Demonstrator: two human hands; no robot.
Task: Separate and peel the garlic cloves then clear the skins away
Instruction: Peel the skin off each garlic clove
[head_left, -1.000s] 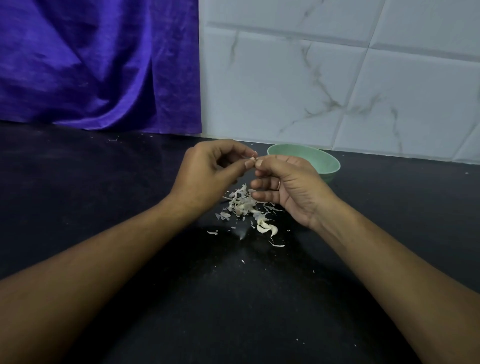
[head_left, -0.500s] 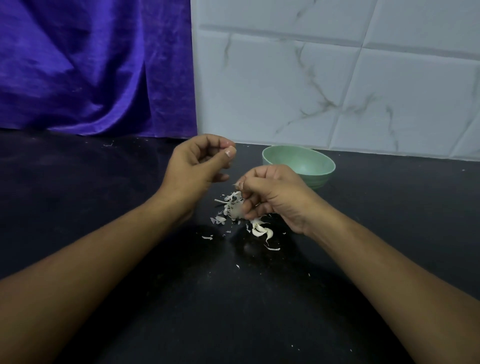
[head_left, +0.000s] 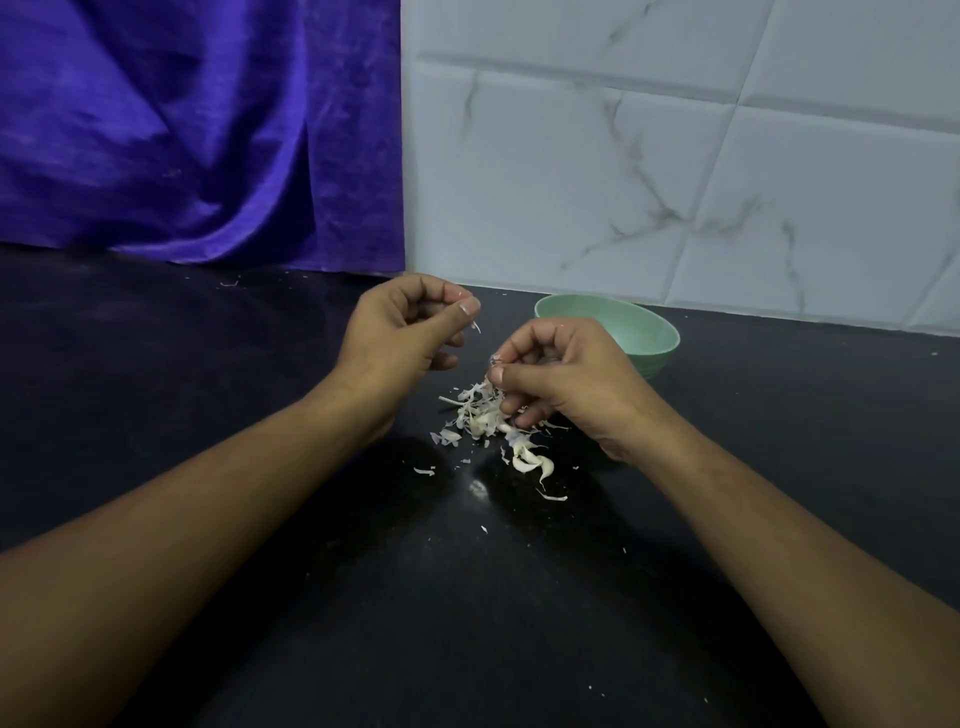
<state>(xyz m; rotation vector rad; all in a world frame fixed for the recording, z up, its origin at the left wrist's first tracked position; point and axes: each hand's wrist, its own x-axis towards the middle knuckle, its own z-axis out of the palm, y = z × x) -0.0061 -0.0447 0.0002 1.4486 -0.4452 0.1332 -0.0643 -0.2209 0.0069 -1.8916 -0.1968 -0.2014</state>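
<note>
A pile of pale garlic skins (head_left: 478, 415) lies on the black counter (head_left: 260, 467), with a few whitish cloves (head_left: 530, 460) at its near edge. My left hand (head_left: 405, 343) hovers left of the pile with curled fingers; a thin sliver of skin (head_left: 476, 327) hangs from its thumb and forefinger. My right hand (head_left: 561, 379) sits just above the pile's right side, fingers curled, pinching a small piece of garlic that is mostly hidden inside the hand.
A mint-green bowl (head_left: 649, 332) stands right behind my right hand, near the white marble-tiled wall (head_left: 675, 182). A purple cloth (head_left: 197, 130) hangs at the back left. Tiny skin flakes dot the counter.
My hands were pinched together over the pile a second ago. They have pulled apart: the left moved up and left with a sliver of skin, the right sank toward the pile.
</note>
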